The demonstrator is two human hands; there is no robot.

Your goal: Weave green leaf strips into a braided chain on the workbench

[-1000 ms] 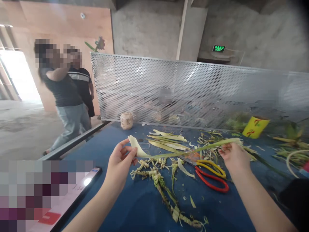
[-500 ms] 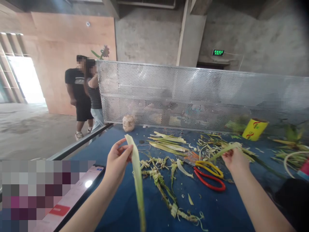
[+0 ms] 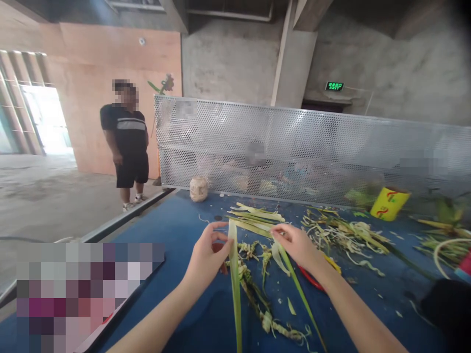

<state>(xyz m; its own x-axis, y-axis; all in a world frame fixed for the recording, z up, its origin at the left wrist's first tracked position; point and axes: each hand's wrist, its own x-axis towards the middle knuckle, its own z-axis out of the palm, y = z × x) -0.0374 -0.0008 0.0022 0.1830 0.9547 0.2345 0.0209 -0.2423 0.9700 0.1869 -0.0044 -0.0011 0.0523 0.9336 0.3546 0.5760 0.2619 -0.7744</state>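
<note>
Above the blue table (image 3: pixel 176 230), left hand (image 3: pixel 204 257) pinches a long pale-green leaf strip (image 3: pixel 235 284); right hand (image 3: pixel 298 245) pinches a thinner strip (image 3: pixel 301 294).

A bare workshop hall: raw concrete walls (image 3: pixel 235 63), a green exit sign (image 3: pixel 334 86), a perforated metal screen (image 3: pixel 312 147) along the blue counter's (image 3: pixel 176 230) far edge.

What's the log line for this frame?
left hand: pinching wide leaf strip | right hand: pinching thin leaf strip | scissors: under right forearm | surface: blue table
</note>
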